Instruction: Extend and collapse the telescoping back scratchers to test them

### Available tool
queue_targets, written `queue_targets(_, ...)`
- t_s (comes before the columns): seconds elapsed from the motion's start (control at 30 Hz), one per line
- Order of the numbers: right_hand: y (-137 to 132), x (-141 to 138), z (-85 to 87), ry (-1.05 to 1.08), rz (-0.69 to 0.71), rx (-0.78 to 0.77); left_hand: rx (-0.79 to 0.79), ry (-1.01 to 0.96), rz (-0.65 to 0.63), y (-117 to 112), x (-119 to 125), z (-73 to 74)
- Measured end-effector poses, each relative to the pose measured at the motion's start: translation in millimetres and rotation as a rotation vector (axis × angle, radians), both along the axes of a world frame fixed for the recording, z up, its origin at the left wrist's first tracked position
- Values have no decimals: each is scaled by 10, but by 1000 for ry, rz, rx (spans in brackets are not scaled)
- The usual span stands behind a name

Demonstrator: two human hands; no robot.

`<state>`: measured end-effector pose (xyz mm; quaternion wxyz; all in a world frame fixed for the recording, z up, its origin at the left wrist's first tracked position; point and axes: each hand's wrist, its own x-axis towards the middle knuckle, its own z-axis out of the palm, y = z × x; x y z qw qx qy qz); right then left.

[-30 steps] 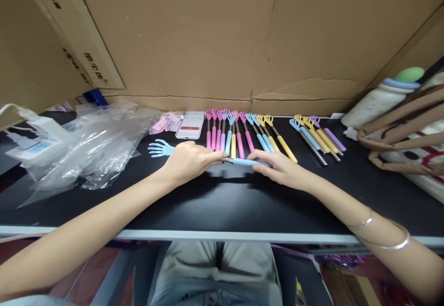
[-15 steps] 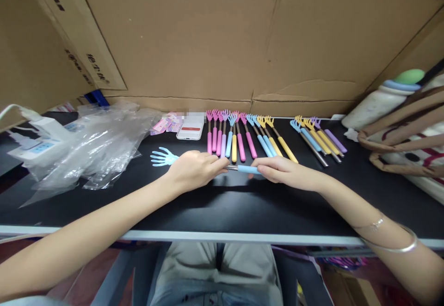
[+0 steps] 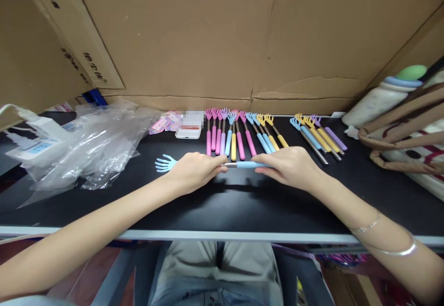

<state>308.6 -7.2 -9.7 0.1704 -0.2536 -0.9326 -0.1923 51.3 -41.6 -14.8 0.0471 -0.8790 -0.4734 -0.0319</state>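
A blue back scratcher (image 3: 247, 164) lies crosswise between my hands, just above the black table. Its hand-shaped head (image 3: 165, 163) sticks out to the left, beyond my left hand (image 3: 194, 172), which is closed around the metal shaft. My right hand (image 3: 292, 167) grips the blue handle, with the handle's end hidden in the palm. A short stretch of bare metal shaft (image 3: 230, 165) shows between the hands. Behind them lies a row of back scratchers (image 3: 240, 145) in pink, purple, blue and yellow. A smaller group of back scratchers (image 3: 314, 137) rests farther right.
Clear plastic bags (image 3: 97, 144) are heaped at the left by a white power strip (image 3: 34, 151). A phone (image 3: 188, 133) and small printed cards (image 3: 164, 123) lie at the back. At the right stand a tilted bottle (image 3: 378, 100) and a fabric bag (image 3: 388, 135). Cardboard (image 3: 194, 38) walls the back.
My right hand has turned over the handle, its back rising higher. The scratcher's head has shifted slightly right and down. Both hands keep hold of it.
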Motion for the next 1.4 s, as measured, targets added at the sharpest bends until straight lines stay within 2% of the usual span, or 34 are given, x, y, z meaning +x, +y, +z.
queue_targets(0.1, -13, -6, 11, -6, -1, 67, 52, 14, -4, 4, -5, 30)
queue_targets(0.23, -26, -19, 27, -6, -13, 69, 157, 5, -24, 12, -15, 18)
queue_targets(0.47, -73, -12, 65, 42, 60, 163, 279, -3, -78, 10, -41, -1)
queue_targets(0.57, -101, -19, 85, 70, 92, 211, 274, 23, -54, 9, -45, 28)
queue_targets(0.63, -114, -26, 91, 72, 105, 226, 203, 30, -41, 4, -43, 54)
queue_targets(0.8, -119, -25, 86, 28, 19, 129, 16, -42, -55, -15, -34, 102)
queue_targets(1.0, -98, 5, 62, 107, 55, 112, -24, -164, -71, -8, -43, 79)
queue_targets(1.17, -88, 23, 54, 126, 11, 55, -77, -280, -110, 5, -57, 49)
queue_targets(1.27, -80, 15, 52, 125, 5, 46, -29, -258, -101, 11, -52, 21)
queue_targets(1.4, -64, -13, 43, 141, 16, -59, 154, -169, -42, 21, -41, -39)
